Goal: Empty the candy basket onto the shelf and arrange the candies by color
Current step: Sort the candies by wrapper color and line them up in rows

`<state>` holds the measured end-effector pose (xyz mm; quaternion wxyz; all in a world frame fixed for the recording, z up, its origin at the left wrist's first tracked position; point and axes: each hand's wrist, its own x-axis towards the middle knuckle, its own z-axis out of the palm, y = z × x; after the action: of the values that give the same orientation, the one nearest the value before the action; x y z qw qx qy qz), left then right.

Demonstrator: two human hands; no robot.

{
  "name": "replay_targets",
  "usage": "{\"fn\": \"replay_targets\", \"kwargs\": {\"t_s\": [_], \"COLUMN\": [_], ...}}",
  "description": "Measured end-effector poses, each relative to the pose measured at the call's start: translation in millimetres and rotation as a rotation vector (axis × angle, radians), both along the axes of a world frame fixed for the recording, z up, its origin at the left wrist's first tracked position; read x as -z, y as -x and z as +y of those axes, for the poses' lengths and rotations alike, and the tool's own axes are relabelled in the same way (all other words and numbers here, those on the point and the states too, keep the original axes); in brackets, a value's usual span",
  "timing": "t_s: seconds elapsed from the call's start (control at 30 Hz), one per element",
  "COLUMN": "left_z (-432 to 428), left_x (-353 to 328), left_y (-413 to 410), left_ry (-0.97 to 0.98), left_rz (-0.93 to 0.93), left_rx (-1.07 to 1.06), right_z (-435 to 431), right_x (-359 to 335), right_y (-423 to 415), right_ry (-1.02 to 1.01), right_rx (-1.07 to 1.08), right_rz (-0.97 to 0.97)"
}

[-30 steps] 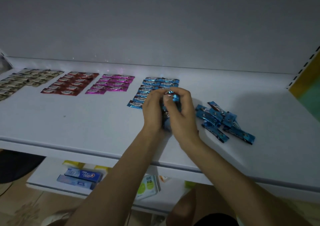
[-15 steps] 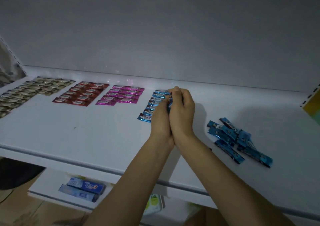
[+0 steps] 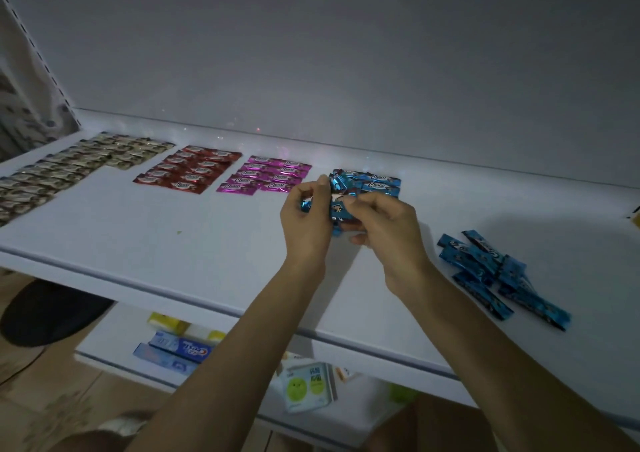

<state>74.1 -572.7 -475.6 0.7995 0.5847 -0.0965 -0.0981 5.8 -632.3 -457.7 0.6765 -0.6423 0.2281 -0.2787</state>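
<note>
Fingers of my left hand [image 3: 304, 223] are curled round a small bundle of blue candies [image 3: 336, 206]. My right hand [image 3: 388, 233] closes on the same bundle from the other side, thumb and forefinger pinching one wrapper. I take that as peeling off a single piece so it can go down flat. The two hands are together, just above the shelf [image 3: 173, 244] and right in front of the blue rows [image 3: 379, 183]. Holding the stock there puts it beside the spot where each piece is to be laid. My hands hide the near part of those rows, so I cannot tell how many pieces are down.

To the right, well apart and nearer the front edge, lies a loose heap of blue candies [image 3: 498, 275]. The pieces are crossed over one another, not lined up — waiting their turn, I would say.

To the left of the blue rows sits the pink block [image 3: 273, 176], then the red block [image 3: 188, 171]. At the far left is a larger block of pale gold-brown wrappers [image 3: 69, 167]. Bare shelf separates each colour from the next, so the groups read apart.

The candy basket is not in view. With three colours laid out and only blue in hand and in the heap, the job looks well along.

Below, a lower shelf holds toothpaste boxes [image 3: 180, 349] and a green-labelled pack [image 3: 308, 386].
</note>
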Motion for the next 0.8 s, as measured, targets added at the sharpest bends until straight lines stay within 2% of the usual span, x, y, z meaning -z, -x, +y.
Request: {"fn": "replay_targets", "kwargs": {"t_s": [0.3,0.4,0.5,0.6,0.73,0.8], "left_z": [22,31,40,43,44,44], "left_x": [8,15,25,29,30,29], "left_y": [-6,-15,-19,-21,-21,-20], "left_ry": [-0.110,-0.152,-0.182,-0.198,-0.214,-0.216], "left_rz": [-0.167,-0.194,-0.214,-0.206,-0.219,-0.216], "left_rx": [0.076,0.038,0.025,-0.017,-0.029,-0.032], "right_z": [-2,-16,-34,-46,-53,-55], "right_x": [6,8,20,34,39,41], "right_y": [2,9,17,22,23,26], "right_ry": [-0.007,0.072,0.378,0.733,0.917,1.107], "right_rx": [0.120,0.178,0.213,0.201,0.186,0.256], "right_rz": [0.019,0.030,0.111,0.336,0.618,0.597]}}
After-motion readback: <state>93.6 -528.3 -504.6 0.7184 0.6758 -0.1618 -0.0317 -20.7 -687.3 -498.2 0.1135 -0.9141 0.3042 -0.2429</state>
